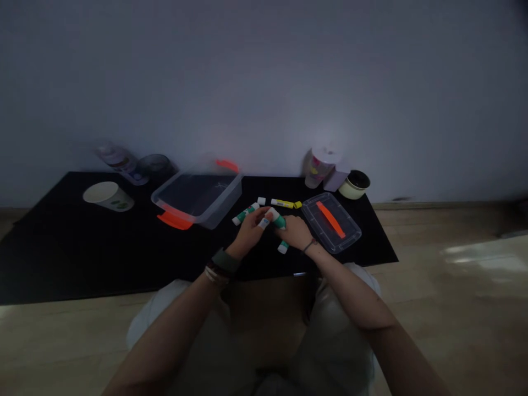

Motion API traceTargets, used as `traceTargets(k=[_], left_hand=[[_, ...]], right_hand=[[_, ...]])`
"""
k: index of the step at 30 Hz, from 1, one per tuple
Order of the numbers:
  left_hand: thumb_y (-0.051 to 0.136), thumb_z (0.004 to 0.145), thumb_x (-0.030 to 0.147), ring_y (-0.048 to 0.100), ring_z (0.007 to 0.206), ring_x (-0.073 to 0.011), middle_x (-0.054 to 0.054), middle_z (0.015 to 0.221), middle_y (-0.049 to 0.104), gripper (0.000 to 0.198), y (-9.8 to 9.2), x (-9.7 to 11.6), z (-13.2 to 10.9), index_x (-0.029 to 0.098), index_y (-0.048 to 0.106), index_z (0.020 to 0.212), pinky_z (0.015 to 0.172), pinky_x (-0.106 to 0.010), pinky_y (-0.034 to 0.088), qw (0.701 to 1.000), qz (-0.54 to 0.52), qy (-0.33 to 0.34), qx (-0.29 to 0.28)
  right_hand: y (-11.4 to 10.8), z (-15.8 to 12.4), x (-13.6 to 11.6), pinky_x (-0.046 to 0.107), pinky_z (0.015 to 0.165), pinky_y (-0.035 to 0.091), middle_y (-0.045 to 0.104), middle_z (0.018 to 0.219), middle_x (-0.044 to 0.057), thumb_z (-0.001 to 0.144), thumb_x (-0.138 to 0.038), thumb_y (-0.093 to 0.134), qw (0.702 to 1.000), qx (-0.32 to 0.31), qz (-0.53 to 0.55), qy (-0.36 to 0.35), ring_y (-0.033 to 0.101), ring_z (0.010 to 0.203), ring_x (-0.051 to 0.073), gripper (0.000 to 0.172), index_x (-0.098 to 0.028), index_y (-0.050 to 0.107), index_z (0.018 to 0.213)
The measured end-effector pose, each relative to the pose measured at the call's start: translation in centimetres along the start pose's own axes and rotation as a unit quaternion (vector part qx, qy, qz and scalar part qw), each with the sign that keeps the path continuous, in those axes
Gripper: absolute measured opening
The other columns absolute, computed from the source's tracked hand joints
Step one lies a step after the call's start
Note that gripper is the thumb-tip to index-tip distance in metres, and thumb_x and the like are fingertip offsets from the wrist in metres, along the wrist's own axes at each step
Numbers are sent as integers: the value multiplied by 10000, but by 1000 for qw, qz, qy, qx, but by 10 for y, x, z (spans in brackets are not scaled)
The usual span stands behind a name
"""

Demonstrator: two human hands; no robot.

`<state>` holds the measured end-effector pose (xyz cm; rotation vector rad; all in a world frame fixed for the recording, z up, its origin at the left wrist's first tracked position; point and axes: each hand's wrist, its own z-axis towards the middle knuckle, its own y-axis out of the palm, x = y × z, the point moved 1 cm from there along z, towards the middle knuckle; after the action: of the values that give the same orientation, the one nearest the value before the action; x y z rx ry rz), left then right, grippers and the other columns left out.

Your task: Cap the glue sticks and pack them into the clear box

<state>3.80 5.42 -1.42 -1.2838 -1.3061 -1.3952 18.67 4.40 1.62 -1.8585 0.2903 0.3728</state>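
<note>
My left hand (249,232) and my right hand (293,231) meet low over the black mat (82,258). Between them is a green-and-white glue stick (277,219), held in my right fingers. My left fingers pinch a small white glue stick part (264,223). Another green glue stick (245,214) lies just beyond my left hand. A short green-and-white stick piece (282,247) stands below my right fingers. Further back lie a yellow glue stick (282,203) and a small white cap (261,201).
A transparent box with orange handles (197,198) sits left of my hands, and its transparent lid with an orange strip (330,220) lies to the right. A paper cup (108,196) lies far left. A printed cup (319,168) and a bowl (353,184) stand at the wall.
</note>
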Motion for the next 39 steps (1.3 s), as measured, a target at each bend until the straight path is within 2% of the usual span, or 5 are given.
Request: traceTargets(k=[9, 19, 27, 34, 39], left_hand=[[810, 740, 524, 660, 1075, -281, -136, 1120, 749, 515, -4, 19, -5, 155, 735, 1091, 1027, -414, 448, 989, -91, -25, -114], [816, 724, 550, 692, 1010, -278, -165, 1090, 754, 529, -3, 6, -7, 125, 734, 1028, 955, -408, 489, 992, -91, -37, -74], [856, 679, 541, 681, 1105, -299, -136, 1060, 765, 520, 0, 16, -13, 161, 733, 1013, 1026, -428, 465, 969, -194, -64, -136], [866, 675, 530, 628, 1228, -340, -163, 1157, 740, 560, 3, 11, -14, 153, 723, 1064, 1110, -492, 411, 975, -187, -83, -86], [859, 702, 496, 630, 1231, -334, -153, 1144, 748, 524, -1, 18, -18, 165, 723, 1085, 1126, -498, 403, 963, -210, -75, -153]], right_hand=[[10, -4, 4, 202, 408, 382, 356, 396, -116, 821, -273, 575, 796, -317, 512, -65, 394, 333, 95, 249, -235, 376, 676], [12, -7, -2, 269, 678, 497, 698, 725, 69, 797, -284, 633, 987, -46, 152, -29, 706, 747, 219, 135, -168, 594, 741], [16, -13, -5, 188, 371, 369, 401, 380, -108, 775, -216, 574, 713, -397, 576, -51, 414, 321, 93, 223, -227, 387, 655], [26, -9, -8, 173, 346, 346, 452, 378, -81, 759, -133, 585, 808, -221, 547, -8, 455, 318, 92, 206, -204, 433, 640], [21, -18, -8, 183, 360, 355, 402, 379, -99, 831, -165, 508, 682, -416, 599, -50, 395, 311, 92, 222, -224, 381, 659]])
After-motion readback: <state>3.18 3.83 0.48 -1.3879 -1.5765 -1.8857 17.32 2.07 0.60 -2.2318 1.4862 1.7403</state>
